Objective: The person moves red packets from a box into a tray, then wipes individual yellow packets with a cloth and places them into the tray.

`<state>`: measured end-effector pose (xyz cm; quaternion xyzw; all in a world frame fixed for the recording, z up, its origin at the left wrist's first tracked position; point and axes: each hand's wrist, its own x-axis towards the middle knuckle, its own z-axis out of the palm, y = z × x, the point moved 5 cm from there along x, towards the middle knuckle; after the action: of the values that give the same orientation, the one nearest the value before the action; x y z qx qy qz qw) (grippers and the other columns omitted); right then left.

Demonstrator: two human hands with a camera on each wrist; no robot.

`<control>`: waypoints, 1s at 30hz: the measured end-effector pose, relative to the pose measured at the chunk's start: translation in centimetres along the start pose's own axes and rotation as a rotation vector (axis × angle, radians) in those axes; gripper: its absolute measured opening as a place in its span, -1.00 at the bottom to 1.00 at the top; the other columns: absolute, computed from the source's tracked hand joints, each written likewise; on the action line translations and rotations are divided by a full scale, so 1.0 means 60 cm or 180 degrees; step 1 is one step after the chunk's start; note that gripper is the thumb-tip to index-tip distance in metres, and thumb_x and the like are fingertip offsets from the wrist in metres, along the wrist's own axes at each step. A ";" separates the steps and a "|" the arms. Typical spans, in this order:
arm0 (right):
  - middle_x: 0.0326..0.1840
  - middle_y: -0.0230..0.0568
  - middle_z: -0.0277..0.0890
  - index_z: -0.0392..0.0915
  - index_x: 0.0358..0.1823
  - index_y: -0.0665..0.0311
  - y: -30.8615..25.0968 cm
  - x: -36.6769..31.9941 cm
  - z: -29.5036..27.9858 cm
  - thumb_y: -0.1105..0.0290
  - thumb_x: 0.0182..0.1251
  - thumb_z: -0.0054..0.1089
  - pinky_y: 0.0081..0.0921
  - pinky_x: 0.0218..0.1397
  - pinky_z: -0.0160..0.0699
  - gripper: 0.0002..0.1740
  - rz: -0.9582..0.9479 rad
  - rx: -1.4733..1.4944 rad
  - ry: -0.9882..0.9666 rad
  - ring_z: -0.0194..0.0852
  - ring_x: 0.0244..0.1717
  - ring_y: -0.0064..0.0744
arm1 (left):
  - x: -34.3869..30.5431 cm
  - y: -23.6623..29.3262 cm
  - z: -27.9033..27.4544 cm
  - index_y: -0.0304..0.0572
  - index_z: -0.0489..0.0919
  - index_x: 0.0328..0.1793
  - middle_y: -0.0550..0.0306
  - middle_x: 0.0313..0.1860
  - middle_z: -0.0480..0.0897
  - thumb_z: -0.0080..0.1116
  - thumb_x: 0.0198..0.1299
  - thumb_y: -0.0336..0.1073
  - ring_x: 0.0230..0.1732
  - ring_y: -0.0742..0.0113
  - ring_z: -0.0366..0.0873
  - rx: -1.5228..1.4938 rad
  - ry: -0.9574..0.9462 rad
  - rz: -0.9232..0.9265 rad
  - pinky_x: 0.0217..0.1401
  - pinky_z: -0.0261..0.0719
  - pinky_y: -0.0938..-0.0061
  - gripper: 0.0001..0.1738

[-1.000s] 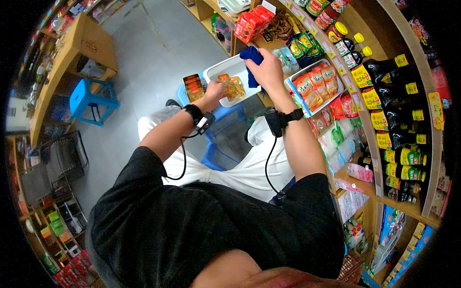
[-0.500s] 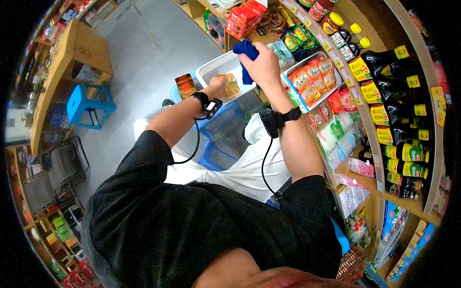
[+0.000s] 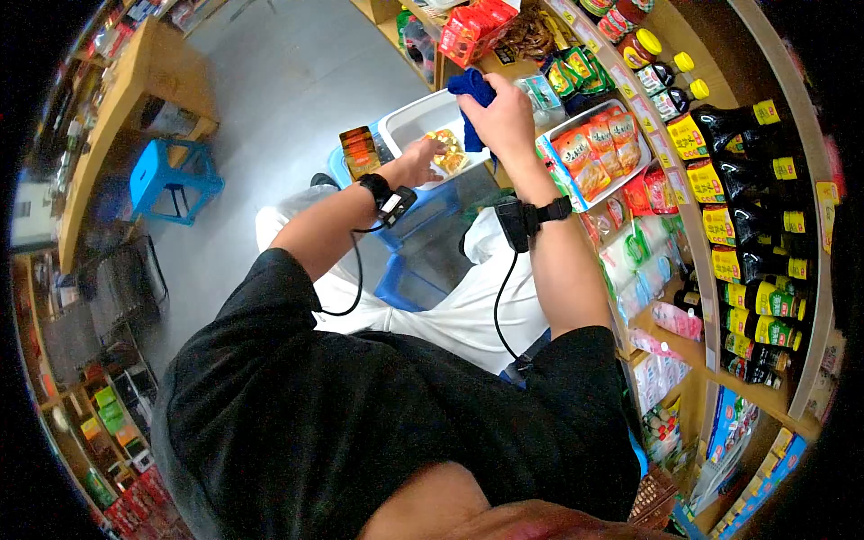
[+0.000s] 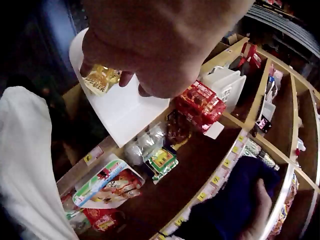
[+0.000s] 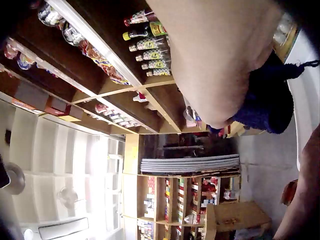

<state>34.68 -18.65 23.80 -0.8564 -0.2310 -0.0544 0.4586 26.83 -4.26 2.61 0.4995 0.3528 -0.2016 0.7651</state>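
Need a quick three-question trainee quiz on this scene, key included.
1. Multiple choice: what does the right hand hold?
A) a bottle
B) a blue cloth
C) a red packet

2. True or false: the left hand also holds that cloth.

3. Fill in: the plastic stool at the left of the head view is ____.

Key:
1. B
2. False; the left hand is over the white bin, by the packets in it.
3. blue
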 end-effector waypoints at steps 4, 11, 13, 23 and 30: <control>-0.38 0.03 0.69 0.69 -0.22 0.35 0.006 -0.001 0.011 0.10 0.15 0.43 -0.22 -0.25 0.61 -0.59 -0.0125 0.0044 0.0063 0.69 -0.37 -0.03 | -0.055 0.016 -0.019 -0.35 0.48 0.24 -0.23 0.30 0.45 0.05 0.49 -0.13 0.17 0.02 0.57 -0.0042 -0.0257 0.0344 0.25 0.63 0.15 -0.57; -0.22 -0.33 0.69 0.67 -0.06 0.33 0.058 0.011 0.054 0.14 0.37 0.27 -0.41 -0.06 0.58 -0.63 0.1460 0.3028 -0.0036 0.62 -0.24 -0.44 | -0.147 0.035 -0.143 -0.24 0.54 0.06 0.05 -0.11 0.68 0.11 0.45 -0.27 -0.19 0.28 0.70 -0.0351 0.0349 0.1169 -0.13 0.71 0.39 -0.79; -0.13 -0.21 0.72 0.63 0.06 0.28 0.075 0.014 0.061 0.17 0.46 0.13 -0.36 -0.09 0.69 -0.64 0.1951 0.3766 -0.0138 0.72 -0.21 -0.33 | -0.177 0.027 -0.182 -0.21 0.54 0.06 0.11 -0.13 0.66 0.14 0.42 -0.27 -0.23 0.38 0.63 -0.0154 0.0912 0.1334 -0.17 0.65 0.45 -0.79; -0.14 -0.30 0.74 0.67 -0.02 0.18 0.085 0.000 0.068 0.16 0.44 0.12 -0.32 -0.20 0.74 -0.70 0.2311 0.3915 -0.0340 0.74 -0.25 -0.32 | -0.183 -0.028 -0.259 -0.25 0.52 0.35 0.08 -0.10 0.66 0.17 0.30 -0.39 -0.23 0.35 0.60 0.0459 0.1505 0.1325 -0.25 0.53 0.48 -0.52; -0.16 -0.30 0.71 0.63 -0.02 0.17 0.075 -0.008 0.081 0.13 0.45 0.12 -0.38 -0.18 0.70 -0.70 0.2330 0.3833 -0.0386 0.71 -0.24 -0.34 | -0.165 -0.033 -0.255 -0.32 0.48 0.37 0.04 -0.10 0.66 0.16 0.27 -0.40 -0.20 0.34 0.62 0.0400 0.1547 0.1332 -0.25 0.54 0.46 -0.48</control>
<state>35.67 -17.03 17.44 -0.4780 0.0567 0.2883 0.8278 13.75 8.36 4.86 0.6409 0.4017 0.0638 0.6510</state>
